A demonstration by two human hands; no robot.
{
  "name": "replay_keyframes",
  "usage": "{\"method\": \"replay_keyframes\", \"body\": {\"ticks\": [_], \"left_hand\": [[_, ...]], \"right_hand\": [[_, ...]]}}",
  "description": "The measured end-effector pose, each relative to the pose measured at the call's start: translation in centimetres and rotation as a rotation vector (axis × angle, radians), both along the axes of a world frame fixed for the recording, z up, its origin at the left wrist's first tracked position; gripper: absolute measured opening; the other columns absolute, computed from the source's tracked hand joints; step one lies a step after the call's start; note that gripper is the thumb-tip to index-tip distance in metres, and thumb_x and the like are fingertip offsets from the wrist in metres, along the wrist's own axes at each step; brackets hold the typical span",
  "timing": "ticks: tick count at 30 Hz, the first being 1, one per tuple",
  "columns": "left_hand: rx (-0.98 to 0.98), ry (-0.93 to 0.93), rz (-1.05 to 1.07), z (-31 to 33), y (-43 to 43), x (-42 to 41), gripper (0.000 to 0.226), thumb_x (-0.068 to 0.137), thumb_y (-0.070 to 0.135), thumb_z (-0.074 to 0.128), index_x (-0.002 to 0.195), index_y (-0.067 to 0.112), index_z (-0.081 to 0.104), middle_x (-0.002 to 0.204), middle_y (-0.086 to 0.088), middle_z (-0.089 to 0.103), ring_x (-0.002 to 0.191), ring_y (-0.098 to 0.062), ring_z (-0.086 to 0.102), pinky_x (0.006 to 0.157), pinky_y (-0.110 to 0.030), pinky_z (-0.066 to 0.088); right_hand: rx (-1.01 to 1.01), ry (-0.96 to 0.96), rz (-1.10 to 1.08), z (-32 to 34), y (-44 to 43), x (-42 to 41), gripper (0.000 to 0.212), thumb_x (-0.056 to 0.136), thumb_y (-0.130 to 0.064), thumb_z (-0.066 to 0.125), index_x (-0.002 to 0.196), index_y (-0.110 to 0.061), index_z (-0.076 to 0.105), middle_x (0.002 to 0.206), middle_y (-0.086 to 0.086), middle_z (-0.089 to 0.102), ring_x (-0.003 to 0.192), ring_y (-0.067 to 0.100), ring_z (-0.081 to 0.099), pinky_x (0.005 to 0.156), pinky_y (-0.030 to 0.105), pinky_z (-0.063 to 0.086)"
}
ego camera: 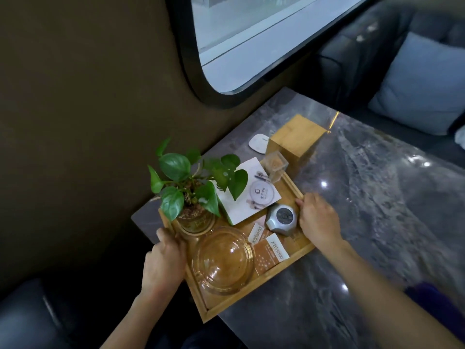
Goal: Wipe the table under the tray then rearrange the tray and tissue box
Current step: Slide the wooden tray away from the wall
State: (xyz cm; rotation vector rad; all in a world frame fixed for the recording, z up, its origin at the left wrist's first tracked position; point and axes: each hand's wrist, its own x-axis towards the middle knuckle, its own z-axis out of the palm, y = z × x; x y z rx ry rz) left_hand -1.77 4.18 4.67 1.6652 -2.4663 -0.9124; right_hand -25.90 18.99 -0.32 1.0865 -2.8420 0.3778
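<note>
A wooden tray point(254, 285) sits at the left end of the grey marble table point(364, 222), its near corner hanging past the table edge. My left hand point(163, 263) grips the tray's left rim. On the right rim, my right hand point(318, 220) is closed. The tray carries a potted green plant point(191, 187), a glass ashtray point(222, 259), a white booklet point(251, 197), a grey round device point(281, 219), paper packets point(270, 253) and a clear cup point(275, 168). A wooden tissue box point(297, 143) stands just beyond the tray's far end.
A small white pad point(258, 144) lies by the wall behind the tissue box. The brown wall and a dark-framed window point(251, 46) run along the table's left side. A dark sofa with a pale blue cushion point(422, 84) lies beyond the table.
</note>
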Motion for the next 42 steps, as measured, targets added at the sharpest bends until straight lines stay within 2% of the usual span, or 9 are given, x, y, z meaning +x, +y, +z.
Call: {"method": "replay_keyframes", "body": {"ticks": [3,8,13,19,24,27,30,38,42], "left_hand": [[-0.087,-0.146,-0.167,-0.7,1.5,-0.9,0.024,0.095,0.016,0.031,0.105,-0.001,0.045,0.087,-0.008,0.045,0.088,-0.041,0.062,0.066,-0.040,0.042],[-0.023,-0.036,-0.314,-1.0,5.9,-4.6,0.013,0.095,0.010,0.033,0.091,0.002,0.042,0.071,0.000,0.031,0.089,-0.045,0.059,0.074,-0.048,0.042],[0.021,0.099,-0.282,-1.5,7.6,-7.0,0.013,0.095,0.012,0.035,0.084,0.007,0.030,0.078,-0.019,0.054,0.086,-0.048,0.059,0.072,-0.044,0.038],[0.118,0.106,-0.330,-2.4,10.5,-12.5,0.007,0.092,0.013,0.036,0.091,0.007,0.033,0.098,-0.027,0.063,0.094,-0.049,0.058,0.074,-0.044,0.040],[0.148,0.143,-0.361,-3.0,12.6,-16.7,0.017,0.092,0.012,0.038,0.102,-0.001,0.038,0.100,-0.028,0.063,0.095,-0.046,0.059,0.079,-0.045,0.044],[0.140,0.150,-0.396,-3.1,13.6,-18.8,0.006,0.091,0.009,0.039,0.092,0.005,0.034,0.096,-0.026,0.065,0.092,-0.046,0.061,0.076,-0.046,0.045],[0.140,0.159,-0.394,-3.8,13.9,-20.6,0.011,0.091,0.010,0.038,0.096,0.001,0.037,0.098,-0.028,0.065,0.092,-0.046,0.061,0.078,-0.047,0.046],[0.163,0.112,-0.400,-5.6,13.6,-24.1,0.010,0.088,0.010,0.041,0.095,0.003,0.038,0.099,-0.026,0.064,0.094,-0.045,0.060,0.083,-0.049,0.048],[0.117,0.090,-0.480,-6.5,13.2,-24.8,0.009,0.092,0.013,0.038,0.095,0.005,0.032,0.100,-0.027,0.063,0.094,-0.044,0.060,0.075,-0.043,0.045]], "right_hand": [[0.025,-0.020,-0.027,0.3,2.5,-0.5,0.021,0.088,-0.011,0.059,0.075,0.005,0.058,0.075,0.024,0.062,0.067,0.040,0.061,0.055,0.043,0.051],[0.056,-0.041,-0.183,0.8,10.0,-2.2,0.021,0.088,-0.011,0.059,0.075,0.006,0.059,0.075,0.024,0.062,0.066,0.039,0.062,0.055,0.042,0.051],[0.074,-0.172,-0.315,1.5,12.9,-3.4,0.028,0.098,-0.023,0.036,0.100,-0.001,0.054,0.105,0.016,0.060,0.096,0.032,0.056,0.076,0.037,0.040],[0.100,-0.247,-0.449,0.9,18.0,-7.0,0.031,0.098,-0.026,0.035,0.110,-0.003,0.052,0.117,0.018,0.058,0.106,0.035,0.054,0.086,0.042,0.042],[0.109,-0.221,-0.476,0.4,20.8,-10.2,0.031,0.098,-0.024,0.035,0.104,0.000,0.054,0.111,0.020,0.059,0.104,0.035,0.053,0.083,0.042,0.042],[0.102,-0.185,-0.483,0.4,21.6,-11.9,0.031,0.098,-0.023,0.036,0.098,0.002,0.055,0.107,0.021,0.059,0.099,0.036,0.055,0.077,0.042,0.043],[0.081,-0.161,-0.481,-0.2,22.1,-13.5,0.030,0.098,-0.022,0.039,0.093,0.003,0.055,0.101,0.022,0.061,0.093,0.036,0.057,0.073,0.042,0.044],[0.137,-0.239,-0.556,-1.8,22.0,-16.3,0.032,0.098,-0.027,0.035,0.099,-0.001,0.055,0.105,0.019,0.061,0.096,0.033,0.057,0.081,0.041,0.044],[0.109,-0.274,-0.588,-2.4,21.9,-16.5,0.031,0.098,-0.026,0.034,0.098,-0.002,0.054,0.104,0.019,0.061,0.096,0.034,0.057,0.080,0.042,0.044]]}}
